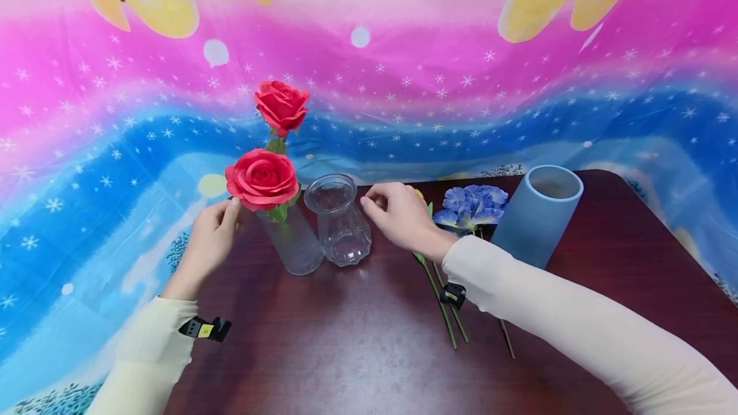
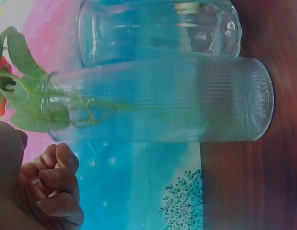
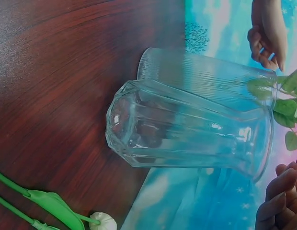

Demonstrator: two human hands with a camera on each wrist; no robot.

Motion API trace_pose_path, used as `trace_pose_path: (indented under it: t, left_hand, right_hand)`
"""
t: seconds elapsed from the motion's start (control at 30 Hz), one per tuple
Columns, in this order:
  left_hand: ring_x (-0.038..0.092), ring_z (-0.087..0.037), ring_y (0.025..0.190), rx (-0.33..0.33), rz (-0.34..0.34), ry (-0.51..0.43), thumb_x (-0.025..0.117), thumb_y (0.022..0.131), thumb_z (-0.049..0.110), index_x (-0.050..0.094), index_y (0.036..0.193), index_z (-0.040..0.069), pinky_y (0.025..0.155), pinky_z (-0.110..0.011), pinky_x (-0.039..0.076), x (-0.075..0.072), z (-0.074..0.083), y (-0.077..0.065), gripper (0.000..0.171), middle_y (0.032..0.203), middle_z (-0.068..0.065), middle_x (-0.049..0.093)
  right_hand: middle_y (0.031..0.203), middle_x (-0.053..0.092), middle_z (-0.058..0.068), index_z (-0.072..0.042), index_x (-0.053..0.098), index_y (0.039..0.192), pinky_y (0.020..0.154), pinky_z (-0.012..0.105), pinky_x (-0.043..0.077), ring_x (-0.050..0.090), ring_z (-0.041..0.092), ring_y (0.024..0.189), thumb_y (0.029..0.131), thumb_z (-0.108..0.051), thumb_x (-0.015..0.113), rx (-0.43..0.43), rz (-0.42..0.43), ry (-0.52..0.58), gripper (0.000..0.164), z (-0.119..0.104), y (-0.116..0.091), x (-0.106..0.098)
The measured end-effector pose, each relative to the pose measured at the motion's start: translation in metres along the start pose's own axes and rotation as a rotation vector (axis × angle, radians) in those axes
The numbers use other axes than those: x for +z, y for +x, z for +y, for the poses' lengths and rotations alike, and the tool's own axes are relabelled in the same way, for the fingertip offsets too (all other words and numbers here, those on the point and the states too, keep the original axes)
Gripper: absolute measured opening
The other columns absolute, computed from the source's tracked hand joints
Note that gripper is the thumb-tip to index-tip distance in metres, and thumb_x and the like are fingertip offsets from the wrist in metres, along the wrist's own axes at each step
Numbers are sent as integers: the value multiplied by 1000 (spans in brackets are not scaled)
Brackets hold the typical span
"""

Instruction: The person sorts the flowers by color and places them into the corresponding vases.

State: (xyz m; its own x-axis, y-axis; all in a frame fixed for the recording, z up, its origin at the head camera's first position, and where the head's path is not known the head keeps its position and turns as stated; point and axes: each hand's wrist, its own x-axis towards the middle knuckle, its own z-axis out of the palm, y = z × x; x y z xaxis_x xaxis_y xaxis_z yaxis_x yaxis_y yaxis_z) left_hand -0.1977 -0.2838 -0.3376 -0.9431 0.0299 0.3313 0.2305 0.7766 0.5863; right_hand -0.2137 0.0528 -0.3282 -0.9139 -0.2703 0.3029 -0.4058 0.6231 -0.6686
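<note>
Two red roses [image 1: 262,178] stand in a ribbed clear glass vase [image 2: 158,103], their leaves [image 2: 31,103] at its rim. My left hand [image 1: 210,235] is just left of the lower rose and the vase's rim, with its fingers [image 2: 62,179] loosely bent and nothing in them. Close against the ribbed vase stands a second, faceted clear glass vase [image 1: 346,229] with a flared rim; nothing is in it. To the right of that rim hangs my right hand [image 1: 403,216], its fingers [image 3: 278,196] loosely bent around nothing and apart from the glass.
Blue flowers [image 1: 469,207] and green stems [image 1: 435,300] lie on the dark wooden table [image 1: 323,351], partly under my right forearm. A white bud [image 3: 104,222] shows in the right wrist view. Farther right stands a blue vase [image 1: 536,223]. A patterned cloth [image 1: 403,82] hangs behind.
</note>
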Motion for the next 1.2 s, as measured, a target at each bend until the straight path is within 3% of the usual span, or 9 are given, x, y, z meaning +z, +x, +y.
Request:
trace_pose_path:
  t: [0.33,0.6,0.93,1.2]
  left_hand:
    - [39,-16,46,14,10,-29,43,108,38,57,76,6,49,-31,36,3,16,-19,47,57,-4,46]
    - [42,-14,50,22,7,-50,53,106,28,57,78,9,48,-29,37,12,27,-30,34,62,-5,48]
    - [46,-14,55,26,-34,-89,56,104,24,63,92,8,52,-27,40,34,37,-33,21,68,-6,56]
    - [46,-15,56,36,-72,-126,60,102,22,62,92,6,52,-27,40,47,43,-31,19,69,-6,56]
  right_hand:
    - [72,64,-1,-14,76,100,55,30,38,47,14,54,101,-27,60,34,-8,45,20,13,-7,-5]
    - [73,65,0,-13,76,100,56,31,42,50,14,53,100,-25,61,33,-15,66,19,20,-14,-7]
    - [69,60,0,-10,75,103,57,29,40,45,13,53,101,-23,60,59,-40,79,21,31,-22,-7]
    - [64,59,-1,-12,75,102,57,30,40,44,14,54,102,-25,60,70,-59,84,20,36,-25,-6]
